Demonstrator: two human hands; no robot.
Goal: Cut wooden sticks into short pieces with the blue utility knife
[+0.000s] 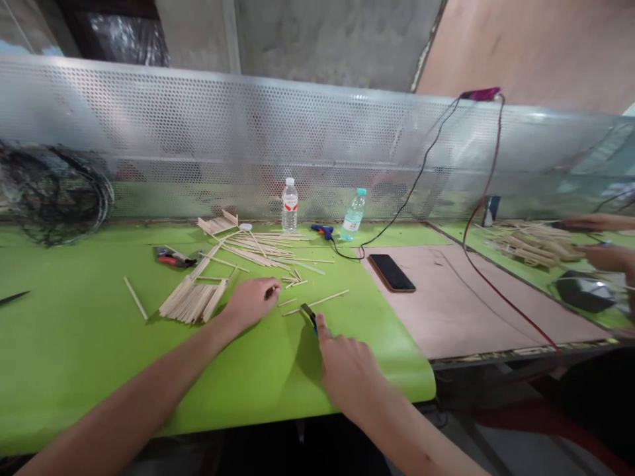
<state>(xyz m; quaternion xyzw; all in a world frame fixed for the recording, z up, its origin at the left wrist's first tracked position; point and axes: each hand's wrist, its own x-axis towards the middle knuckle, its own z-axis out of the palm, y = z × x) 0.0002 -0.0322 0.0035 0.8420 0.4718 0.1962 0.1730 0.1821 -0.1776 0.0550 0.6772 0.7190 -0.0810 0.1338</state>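
Just this side of the loose stick point(328, 299), the right hand point(350, 365)'s gripping a cutter point(308, 312), handle mostly hidden; left of the stick, the left hand point(249, 301)'s curled, can't tell around what.

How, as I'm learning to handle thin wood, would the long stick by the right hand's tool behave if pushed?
The long stick looks straight, so it is probably stiff. Being slender, it is likely light and might snap. On the smooth-looking green tabletop, it may slide easily.

soft light, faint shadows, blurry stretched edges
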